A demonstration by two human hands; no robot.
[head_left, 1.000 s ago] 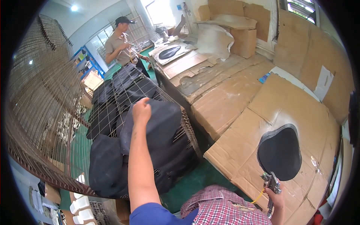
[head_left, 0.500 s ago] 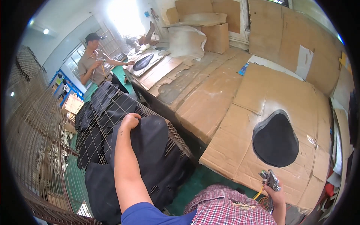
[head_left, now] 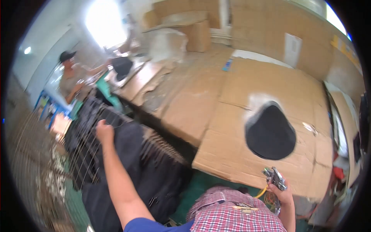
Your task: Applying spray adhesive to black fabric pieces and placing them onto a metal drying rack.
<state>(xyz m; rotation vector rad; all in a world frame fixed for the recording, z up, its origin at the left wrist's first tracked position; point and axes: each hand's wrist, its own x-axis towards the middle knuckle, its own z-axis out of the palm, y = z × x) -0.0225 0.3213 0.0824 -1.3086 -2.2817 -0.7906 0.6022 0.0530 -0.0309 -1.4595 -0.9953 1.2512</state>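
1. The right hand [head_left: 285,193] holds a metal spray gun [head_left: 276,180], its fingers wrapped round the grip, over the near edge of the cardboard-covered counter [head_left: 216,162]. A yellow hose [head_left: 262,192] trails from the gun beside that edge.
2. A rounded black piece [head_left: 270,133] lies flat on the counter's right part, with a whitish haze [head_left: 259,101] beside its far end.
3. The left hand [head_left: 104,133] is off the counter's left side, at the upper edge of a black sheet [head_left: 125,149]; its fingers are drawn in narrow, but blur prevents telling whether they pinch the sheet.
4. The black sheet lies over wire racks [head_left: 164,148] next to the counter's left edge.
5. A co-worker [head_left: 71,79] in a dark cap [head_left: 67,56] stands by the counter's far left end, one arm stretched toward a second black piece [head_left: 123,67], blurred, on or above the counter.
6. A small blue packet [head_left: 227,65] lies toward the counter's back edge.
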